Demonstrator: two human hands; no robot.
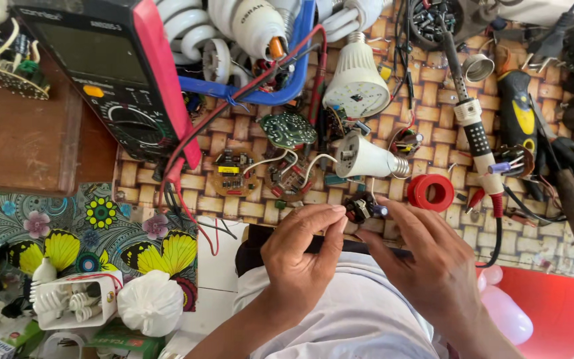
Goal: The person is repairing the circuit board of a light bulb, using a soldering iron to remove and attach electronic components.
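Left hand (303, 256): you pinch the small dark part (360, 210) at centre frame
Right hand (426, 256): fingers touch its other side (grip unclear)
Risk: it may drop among the circuit boards (234, 171); loose hold

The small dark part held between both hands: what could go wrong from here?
1. The small dark part is pinched only by fingertips of the left hand and right hand; it may slip into the clutter below.
2. The soldering iron lies close to the right hand; a burn is possible if it is hot.
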